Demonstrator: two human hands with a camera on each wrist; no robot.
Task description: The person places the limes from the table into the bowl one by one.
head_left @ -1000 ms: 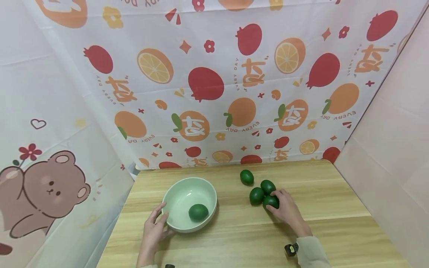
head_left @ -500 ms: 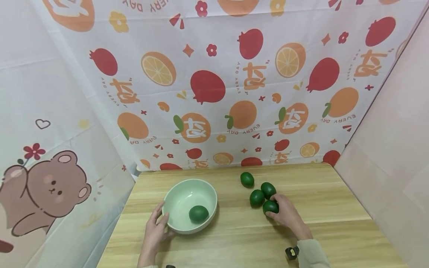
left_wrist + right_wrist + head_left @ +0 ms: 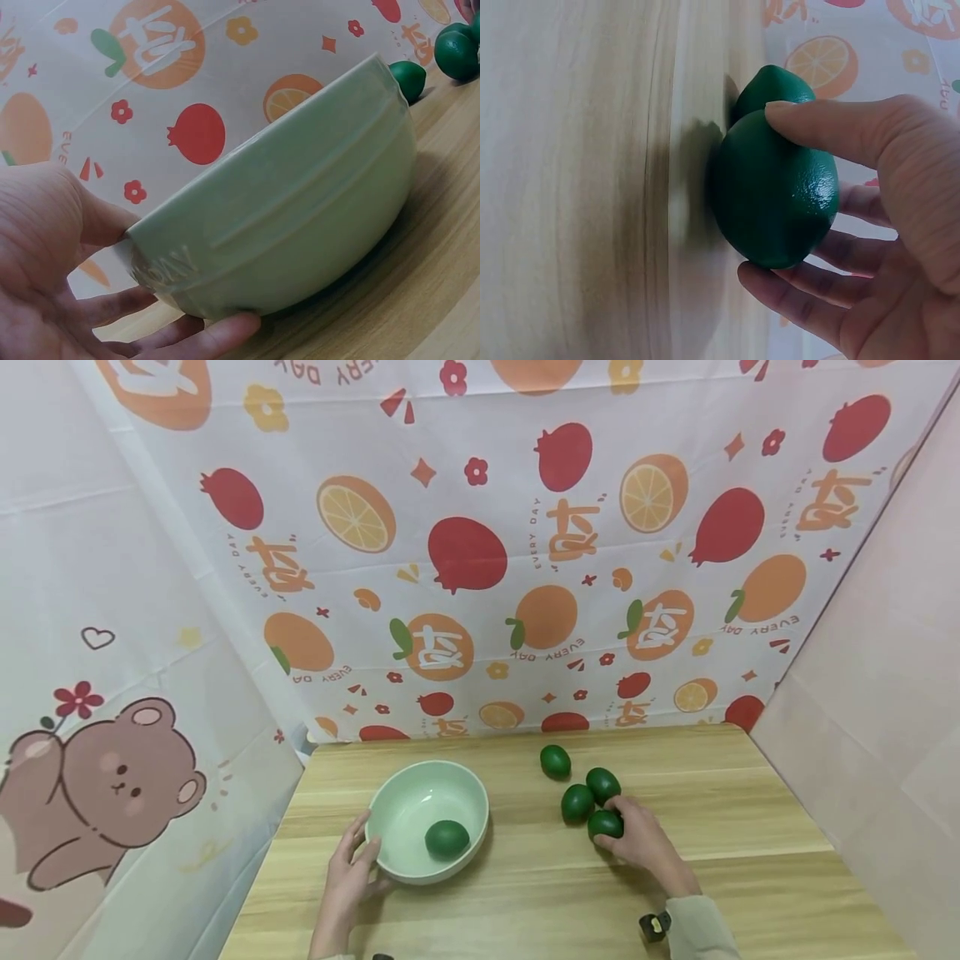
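Note:
My left hand (image 3: 348,872) grips the near left side of a pale green bowl (image 3: 397,814), thumb at the rim and fingers against the outer wall and underside, as the left wrist view of the bowl (image 3: 292,202) shows. One dark green lime (image 3: 447,839) lies inside the bowl. On the right, my right hand (image 3: 643,839) holds another green lime (image 3: 604,825) between thumb and fingers. Close up in the right wrist view, this lime (image 3: 776,191) is near the wood surface; whether it touches cannot be told. Two limes (image 3: 577,803) (image 3: 603,785) lie just beyond it.
A further lime (image 3: 555,762) lies apart toward the back of the wooden table (image 3: 517,893). Behind the table hangs a fruit-print cloth (image 3: 480,635). Pale cloth walls stand at both sides, the left one with a printed bear (image 3: 127,777).
The right hand and its lime have shifted slightly toward me, away from the two limes behind. The head view has tilted a little. The left hand stays on the bowl.

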